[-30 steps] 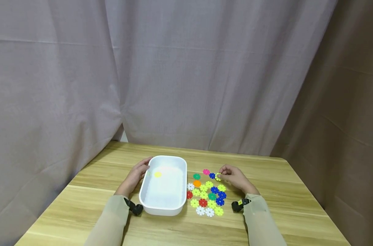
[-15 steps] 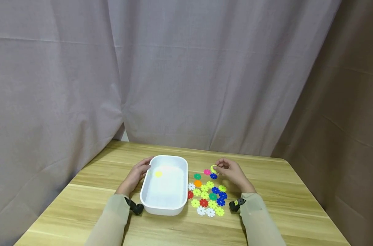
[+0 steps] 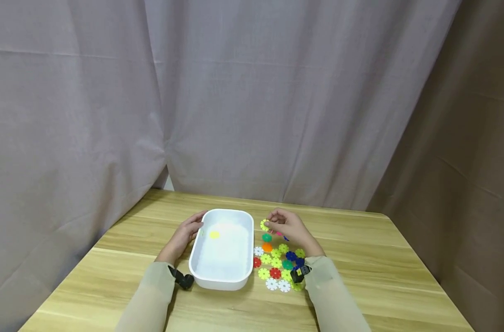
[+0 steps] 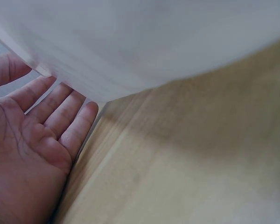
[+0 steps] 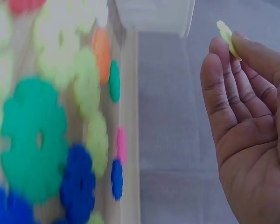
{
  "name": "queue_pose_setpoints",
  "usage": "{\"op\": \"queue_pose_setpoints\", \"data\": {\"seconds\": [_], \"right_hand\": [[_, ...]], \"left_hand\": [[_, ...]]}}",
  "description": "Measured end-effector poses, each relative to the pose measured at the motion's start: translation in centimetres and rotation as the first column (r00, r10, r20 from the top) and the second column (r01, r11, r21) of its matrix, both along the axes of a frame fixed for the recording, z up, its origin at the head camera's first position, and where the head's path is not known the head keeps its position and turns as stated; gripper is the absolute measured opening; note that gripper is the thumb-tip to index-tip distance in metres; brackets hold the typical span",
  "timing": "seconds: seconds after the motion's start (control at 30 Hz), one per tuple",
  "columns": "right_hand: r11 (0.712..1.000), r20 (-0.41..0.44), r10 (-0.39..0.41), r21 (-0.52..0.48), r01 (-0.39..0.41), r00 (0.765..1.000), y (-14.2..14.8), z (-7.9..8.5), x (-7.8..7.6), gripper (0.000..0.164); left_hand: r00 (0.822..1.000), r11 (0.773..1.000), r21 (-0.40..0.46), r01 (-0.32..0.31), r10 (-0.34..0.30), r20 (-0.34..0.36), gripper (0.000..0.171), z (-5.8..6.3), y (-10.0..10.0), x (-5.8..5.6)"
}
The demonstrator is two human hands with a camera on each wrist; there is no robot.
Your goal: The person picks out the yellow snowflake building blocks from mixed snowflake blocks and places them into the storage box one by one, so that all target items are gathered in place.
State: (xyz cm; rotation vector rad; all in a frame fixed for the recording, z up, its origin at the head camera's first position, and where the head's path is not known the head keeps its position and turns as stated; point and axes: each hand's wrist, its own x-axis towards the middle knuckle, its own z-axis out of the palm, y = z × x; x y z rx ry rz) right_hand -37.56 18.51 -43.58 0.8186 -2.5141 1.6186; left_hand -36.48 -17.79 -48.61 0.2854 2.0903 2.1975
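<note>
My right hand (image 3: 292, 229) pinches a yellow-green plastic snowflake disc (image 3: 264, 225) between thumb and fingertips, raised above the table just right of the white tray (image 3: 221, 285). In the right wrist view the disc (image 5: 227, 39) is seen nearly edge-on. My left hand (image 3: 183, 238) rests against the tray's left side, its fingers fairly straight along the outer wall (image 4: 130, 42). A yellow disc (image 3: 214, 235) lies inside the tray. Several more discs lie to the tray's right, including an orange one (image 3: 267, 247), a red one (image 3: 275, 273) and a white one (image 3: 284, 286).
All this stands on a wooden table (image 3: 343, 295). Grey curtains (image 3: 252, 115) hang behind it and at both sides. My right wrist and its camera (image 3: 300, 273) cover part of the blue and yellow-green discs.
My right hand has lifted the yellow-green disc from the far right of the spread and carried it left towards the tray. The left hand and tray stay almost where they were.
</note>
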Motion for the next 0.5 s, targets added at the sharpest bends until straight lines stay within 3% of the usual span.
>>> {"op": "queue_pose_setpoints", "data": {"seconds": [0.5], "right_hand": [[0.991,0.066,0.129,-0.028,-0.127,0.989,-6.9,0.6,0.0,0.02]], "left_hand": [[1.0,1.0,0.001,-0.003,0.003,0.0,0.054,0.1,-0.4,0.1]]}}
